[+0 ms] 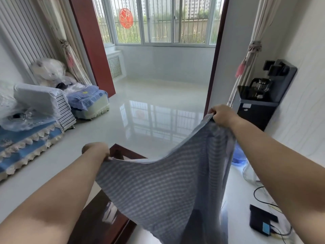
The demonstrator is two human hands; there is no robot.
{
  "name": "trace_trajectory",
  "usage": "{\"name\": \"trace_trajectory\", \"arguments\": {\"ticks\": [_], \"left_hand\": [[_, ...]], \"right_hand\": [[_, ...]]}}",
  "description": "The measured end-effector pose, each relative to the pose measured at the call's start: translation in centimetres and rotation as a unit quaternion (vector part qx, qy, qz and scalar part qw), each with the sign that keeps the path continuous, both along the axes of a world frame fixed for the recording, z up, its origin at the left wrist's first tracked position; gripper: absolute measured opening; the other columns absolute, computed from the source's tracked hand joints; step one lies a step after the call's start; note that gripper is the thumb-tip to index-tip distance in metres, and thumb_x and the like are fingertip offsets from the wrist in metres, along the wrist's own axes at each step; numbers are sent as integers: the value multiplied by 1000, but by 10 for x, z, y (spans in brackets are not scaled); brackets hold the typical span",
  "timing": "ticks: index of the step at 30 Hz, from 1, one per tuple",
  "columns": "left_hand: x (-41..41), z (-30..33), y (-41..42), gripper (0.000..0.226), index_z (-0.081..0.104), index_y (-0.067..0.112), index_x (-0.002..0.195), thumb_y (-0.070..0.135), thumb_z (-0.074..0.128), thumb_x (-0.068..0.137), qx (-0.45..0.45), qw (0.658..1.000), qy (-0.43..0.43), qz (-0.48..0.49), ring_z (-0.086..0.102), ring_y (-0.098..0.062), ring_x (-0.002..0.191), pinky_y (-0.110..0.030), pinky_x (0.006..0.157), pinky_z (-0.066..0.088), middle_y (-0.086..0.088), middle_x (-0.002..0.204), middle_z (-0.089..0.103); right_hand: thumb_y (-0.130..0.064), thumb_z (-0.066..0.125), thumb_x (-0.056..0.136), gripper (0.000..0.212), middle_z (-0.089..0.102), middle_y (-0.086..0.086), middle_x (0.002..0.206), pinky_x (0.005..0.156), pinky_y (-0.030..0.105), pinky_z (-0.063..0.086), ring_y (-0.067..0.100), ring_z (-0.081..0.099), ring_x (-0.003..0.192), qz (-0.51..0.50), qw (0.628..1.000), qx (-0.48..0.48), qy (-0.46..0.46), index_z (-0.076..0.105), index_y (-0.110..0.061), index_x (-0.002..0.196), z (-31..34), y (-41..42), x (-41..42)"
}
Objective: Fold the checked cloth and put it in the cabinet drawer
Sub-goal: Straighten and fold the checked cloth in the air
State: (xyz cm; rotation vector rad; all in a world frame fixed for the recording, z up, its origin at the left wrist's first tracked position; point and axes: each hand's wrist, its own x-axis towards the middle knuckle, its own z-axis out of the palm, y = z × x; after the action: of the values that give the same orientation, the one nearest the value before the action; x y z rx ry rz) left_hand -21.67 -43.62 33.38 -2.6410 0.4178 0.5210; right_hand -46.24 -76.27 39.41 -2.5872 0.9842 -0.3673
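Nearest in, the checked cloth (167, 187) hung in the air over the dark wooden counter (98, 213), its free bulk draping down toward the camera and off the bottom of the view. Left hand (95, 150) pinched the cloth's near-left top corner, low, fingers curled under so the exact grip was mostly hidden behind the knuckles. Right hand (222, 115) pinched the other top corner, farther out and clearly higher, fingers closed on the hem. So the held edge ran diagonal: near-left low to far-right high, sagging in the middle between the two grips. Cloth hung below and toward the body from both grips, with extra folds bunched under the right one. Left hand was the nearer one. My read: next fold needs the edge levelled first, then the corners brought together, likely right hand coming down and in toward left. No cabinet drawer visible that I could identify. Beyond, glossy floor (158, 110), then the balcony window (158, 20).
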Motion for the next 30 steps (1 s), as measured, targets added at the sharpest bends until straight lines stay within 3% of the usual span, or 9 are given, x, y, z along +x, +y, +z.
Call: {"name": "trace_trajectory", "arguments": {"ticks": [2, 4, 8, 12, 15, 20, 22, 27, 30], "left_hand": [[-13, 8, -35, 75, 49, 24, 134, 67, 63, 74, -106, 984, -25, -143, 50, -26, 119, -38, 95, 43, -5, 127, 52], [-34, 17, -68, 100, 26, 29, 149, 68, 69, 67, -288, 921, 64, -253, 28, -27, 141, -47, 113, 28, -3, 155, 29], [-100, 29, -113, 107, 6, 31, 153, 50, 76, 73, -446, 813, 291, -235, 39, -21, 134, -35, 108, 34, -2, 152, 36], [-123, 11, -127, 53, 39, 17, 139, 19, 57, 89, -456, 839, 125, -269, 59, -30, 108, -38, 85, 49, -11, 121, 61], [-102, 2, -116, 21, 63, 11, 90, -1, 48, 81, -490, 834, 168, -190, 61, -28, 89, -29, 64, 44, -5, 84, 62], [-34, -31, -53, 19, 71, 7, 94, 9, 65, 76, -352, 876, 318, -81, 68, -29, 95, -44, 83, 57, -9, 96, 71], [-24, -45, -35, 11, 71, 5, 87, -1, 64, 79, -332, 865, 372, -56, 67, -27, 94, -39, 81, 57, -8, 90, 70], [-30, -49, -23, 16, 61, 18, 77, 4, 60, 84, -216, 930, 277, -108, 58, -20, 94, -28, 78, 49, 1, 89, 63], [-39, -26, -30, 18, 67, 20, 94, 25, 76, 80, -306, 876, 363, -84, 66, -22, 102, -32, 88, 54, -6, 110, 70]], "right_hand": [[0, 45, 85, 31, 67, 10, 111, 79, 25, 42, 23, 58, 95, 59, 998, 0, 26, 69, -10, 102, 3, 15, 11], [-1, 46, 86, 31, 67, 6, 110, 77, 23, 40, 15, 54, 90, 99, 994, 5, 42, 70, -12, 102, 2, 32, 21], [-2, 50, 83, 31, 68, 3, 107, 74, 22, 40, 12, 53, 87, 154, 987, 1, 54, 71, -15, 102, -2, 63, 35], [-6, 56, 84, 27, 66, 0, 93, 70, 21, 41, 14, 59, 82, 180, 983, 24, 29, 68, -18, 105, -11, 71, 40], [-10, 62, 87, 42, 48, -3, 60, 51, 11, 36, 1, 45, 49, 161, 975, 103, -110, 53, -25, 125, -8, 53, 35], [-11, 63, 88, 39, 38, -2, 55, 47, 16, 34, 3, 35, 41, -16, 926, 124, -357, 50, -16, 125, -9, 2, 11], [-15, 63, 89, 33, 46, -1, 61, 53, 16, 40, 2, 43, 48, -16, 925, 109, -365, 53, -16, 120, -13, 3, 12], [-21, 62, 90, 25, 53, -8, 70, 64, 13, 41, 3, 52, 64, 61, 946, 89, -305, 60, -19, 115, -14, 36, 30], [-19, 64, 88, 17, 56, -5, 72, 59, 4, 37, 1, 51, 63, 92, 948, 99, -289, 65, -16, 105, -9, 58, 36]]}}
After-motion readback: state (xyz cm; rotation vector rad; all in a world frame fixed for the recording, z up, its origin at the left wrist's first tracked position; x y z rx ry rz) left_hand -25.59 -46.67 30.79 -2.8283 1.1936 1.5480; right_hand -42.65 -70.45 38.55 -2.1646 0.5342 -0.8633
